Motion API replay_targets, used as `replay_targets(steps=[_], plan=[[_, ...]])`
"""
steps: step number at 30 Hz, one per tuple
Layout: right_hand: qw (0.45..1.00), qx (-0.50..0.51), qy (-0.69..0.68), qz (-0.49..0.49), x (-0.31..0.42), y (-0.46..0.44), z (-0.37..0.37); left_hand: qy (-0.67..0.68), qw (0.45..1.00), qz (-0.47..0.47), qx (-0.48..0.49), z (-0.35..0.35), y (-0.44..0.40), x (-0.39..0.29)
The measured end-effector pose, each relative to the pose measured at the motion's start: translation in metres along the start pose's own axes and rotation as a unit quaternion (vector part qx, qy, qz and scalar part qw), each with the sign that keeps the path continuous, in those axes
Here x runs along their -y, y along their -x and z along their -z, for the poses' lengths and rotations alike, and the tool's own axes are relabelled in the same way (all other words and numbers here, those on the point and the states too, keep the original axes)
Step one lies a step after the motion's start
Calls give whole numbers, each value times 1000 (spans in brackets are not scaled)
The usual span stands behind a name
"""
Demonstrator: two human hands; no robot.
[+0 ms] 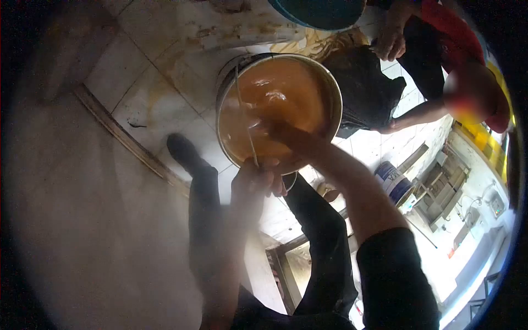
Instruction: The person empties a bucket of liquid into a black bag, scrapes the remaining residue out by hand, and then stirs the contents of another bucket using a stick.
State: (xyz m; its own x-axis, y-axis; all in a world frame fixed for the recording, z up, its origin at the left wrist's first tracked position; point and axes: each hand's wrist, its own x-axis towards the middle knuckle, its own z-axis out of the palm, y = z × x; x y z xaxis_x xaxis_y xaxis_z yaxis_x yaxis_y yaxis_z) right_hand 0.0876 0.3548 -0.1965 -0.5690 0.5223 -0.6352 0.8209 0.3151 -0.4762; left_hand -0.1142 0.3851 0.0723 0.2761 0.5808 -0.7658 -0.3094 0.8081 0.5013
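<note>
A large bucket (336, 91) full of orange-brown liquid (300, 82) stands before me. My left hand (256, 179) is closed at the near rim, its fingers around the lower end of a thin rod (245, 110). That rod slants across the bucket's opening to the far rim. Reaching in from the right, my right hand (272, 131) is dipped in the liquid near the middle. Its fingers are hidden and blurred there, so whether they hold anything does not show.
Beside the bucket a person in red (454, 36) handles a black plastic bag (357, 82). A dark teal tub (322, 14) is beyond. A blue-and-white bucket (393, 181) stands right, near wooden pieces (448, 179). Stained tiles (159, 104) cover the floor; a wooden strip (124, 137) edges it.
</note>
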Motion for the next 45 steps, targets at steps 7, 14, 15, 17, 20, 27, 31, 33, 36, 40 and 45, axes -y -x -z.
replay_targets(steps=[7, 14, 15, 17, 20, 27, 31, 33, 36, 40, 45], plan=[[999, 15, 35, -1, -76, -27, 76, 10, 998, -61, 5, 7, -3, 3], [991, 25, 53, -117, -34, -78, 40, 0, 999, -44, 16, 6, 2, -2], [990, 21, 57, -124, -15, -84, 32, 1, 999, -45, 13, 4, 1, -2], [992, 19, 50, -115, 22, -81, 6, -3, 999, -30, 18, 7, 3, 1], [998, 6, 26, -64, 35, -46, 1, -5, 998, -57, 35, 6, -3, -1], [999, 4, 22, -30, -53, -2, 53, 5, 995, -97, 35, 9, -2, 0], [997, 6, 23, -70, -74, -2, 53, -26, 993, -112, 29, 13, -1, -3], [995, 6, 27, -99, -73, -8, 40, -6, 995, -98, 33, 14, -1, -4], [990, 2, 28, -140, -55, -36, 18, 4, 997, -76, 30, 15, 1, -5], [989, -11, 35, -143, -12, -68, -5, -1, 999, -51, 18, 15, 0, -6], [995, -15, 18, -92, 2, -23, 3, -7, 997, -68, 38, 19, -5, -6]])
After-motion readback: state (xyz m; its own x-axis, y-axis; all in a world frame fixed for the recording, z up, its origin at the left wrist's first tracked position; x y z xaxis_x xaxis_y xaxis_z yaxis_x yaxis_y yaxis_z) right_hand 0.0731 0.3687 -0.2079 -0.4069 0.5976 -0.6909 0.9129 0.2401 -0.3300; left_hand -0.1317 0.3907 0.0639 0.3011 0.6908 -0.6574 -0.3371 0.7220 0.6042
